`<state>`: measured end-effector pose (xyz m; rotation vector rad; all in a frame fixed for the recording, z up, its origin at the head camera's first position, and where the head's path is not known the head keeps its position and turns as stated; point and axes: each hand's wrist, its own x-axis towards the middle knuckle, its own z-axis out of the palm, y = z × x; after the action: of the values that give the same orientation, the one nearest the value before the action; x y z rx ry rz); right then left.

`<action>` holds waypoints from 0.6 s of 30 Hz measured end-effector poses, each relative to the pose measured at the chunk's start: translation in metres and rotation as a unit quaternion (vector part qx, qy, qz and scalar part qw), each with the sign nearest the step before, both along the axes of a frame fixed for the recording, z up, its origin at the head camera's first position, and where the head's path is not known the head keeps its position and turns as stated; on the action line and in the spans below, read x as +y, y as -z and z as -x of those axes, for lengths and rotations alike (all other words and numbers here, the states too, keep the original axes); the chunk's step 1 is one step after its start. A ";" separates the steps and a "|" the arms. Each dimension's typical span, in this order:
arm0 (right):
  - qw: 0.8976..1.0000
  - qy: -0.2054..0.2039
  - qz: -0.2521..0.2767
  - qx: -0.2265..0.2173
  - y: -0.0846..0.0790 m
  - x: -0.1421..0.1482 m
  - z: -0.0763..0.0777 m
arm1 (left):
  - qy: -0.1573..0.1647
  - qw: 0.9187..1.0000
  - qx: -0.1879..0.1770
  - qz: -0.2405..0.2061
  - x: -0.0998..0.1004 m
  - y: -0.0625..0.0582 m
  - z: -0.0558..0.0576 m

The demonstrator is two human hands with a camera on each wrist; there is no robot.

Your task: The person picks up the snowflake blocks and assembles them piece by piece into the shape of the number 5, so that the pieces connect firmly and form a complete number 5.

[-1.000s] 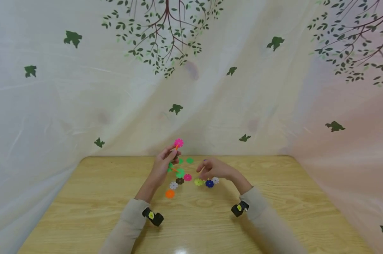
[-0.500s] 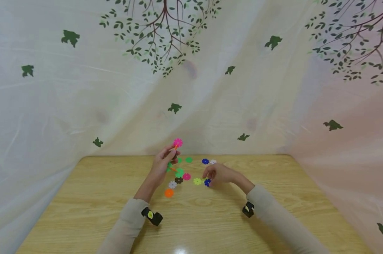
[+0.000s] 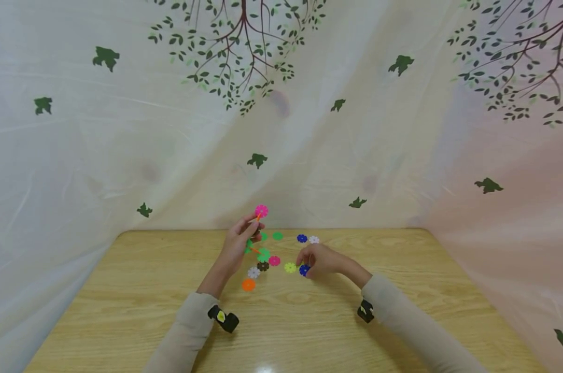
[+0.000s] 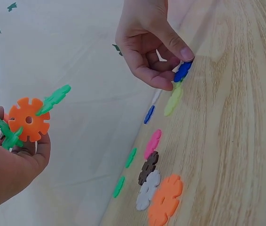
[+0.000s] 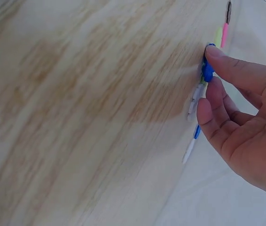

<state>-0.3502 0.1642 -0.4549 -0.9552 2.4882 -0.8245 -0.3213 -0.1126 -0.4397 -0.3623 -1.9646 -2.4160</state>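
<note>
My left hand (image 3: 235,247) holds a cluster of notched flower discs above the table. A pink disc (image 3: 261,211) tops it; in the left wrist view an orange disc (image 4: 30,123) joins a green disc (image 4: 54,100), with another green disc (image 4: 10,136) near the thumb. Low over the table, my right hand (image 3: 322,259) pinches a dark blue flower disc (image 4: 182,71) between thumb and curled index finger. A yellow flower disc (image 3: 290,268) lies just left of that. In the right wrist view, a whitish disc (image 5: 195,101) sits beneath the fingers.
Loose discs lie on the wooden table (image 3: 146,311): pink (image 3: 274,261), brown (image 3: 263,266), white (image 3: 254,272) and orange (image 3: 248,284). Farther back are a green disc (image 3: 277,236), another blue disc (image 3: 302,238) and another white disc (image 3: 314,240). A printed cloth (image 3: 193,140) hangs behind the table.
My right hand has moved right and down, from above the yellow disc onto the blue one, uncovering the blue and white discs at the back. The left hand stays nearly still with its cluster.
</note>
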 end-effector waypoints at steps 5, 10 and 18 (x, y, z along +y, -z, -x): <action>1.000 0.004 0.002 0.001 0.002 0.000 -0.001 | -0.003 1.000 -0.001 -0.001 0.000 0.000 0.000; 1.000 0.009 0.011 -0.003 0.003 0.000 -0.001 | -0.001 1.000 0.000 0.001 0.000 0.001 0.001; 0.997 0.006 0.071 -0.021 0.003 0.000 -0.001 | -0.007 1.000 -0.002 -0.003 0.000 0.000 0.000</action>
<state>-0.3494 0.1644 -0.4582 -0.9593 2.4275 -1.0258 -0.3216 -0.1127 -0.4396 -0.3428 -1.9537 -2.4159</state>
